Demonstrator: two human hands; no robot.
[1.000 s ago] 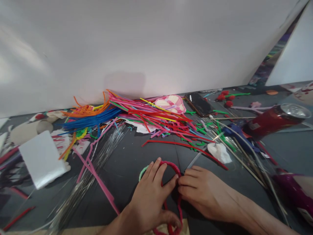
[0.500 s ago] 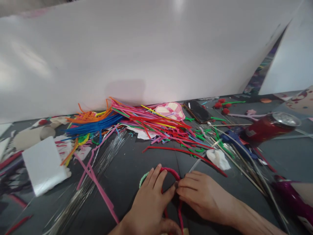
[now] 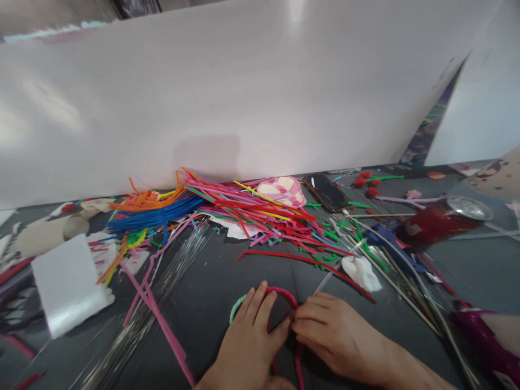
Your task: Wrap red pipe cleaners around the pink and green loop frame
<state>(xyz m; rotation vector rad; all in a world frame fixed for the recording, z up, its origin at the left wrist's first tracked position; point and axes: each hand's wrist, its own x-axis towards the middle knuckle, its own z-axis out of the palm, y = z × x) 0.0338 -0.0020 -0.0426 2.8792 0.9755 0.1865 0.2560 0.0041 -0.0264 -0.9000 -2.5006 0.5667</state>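
A curved loop of fuzzy pipe cleaner (image 3: 286, 294), red-pink with a light green stretch on its left, lies on the dark table at the bottom centre. My left hand (image 3: 249, 338) rests over its left part, fingers stretched side by side across it and thumb reaching to the loop's right side. Closed in a pinch, my right hand (image 3: 337, 336) grips that right side, its fingertips meeting my left thumb. A red strand hangs down from the pinch between the hands. The loop's lower part is mostly hidden by my left hand and the frame edge.
Beyond the hands lie a heap of coloured pipe cleaners (image 3: 239, 203) and a phone (image 3: 327, 192). Thin wires (image 3: 162, 292) and a white card (image 3: 67, 287) are to the left. A red can (image 3: 430, 222), sticks and crumpled tissue (image 3: 361, 273) lie to the right.
The camera view has tilted slightly up, so the table's things sit a little lower in the picture. Both hands keep nearly the same hold on the pipe cleaner loop.
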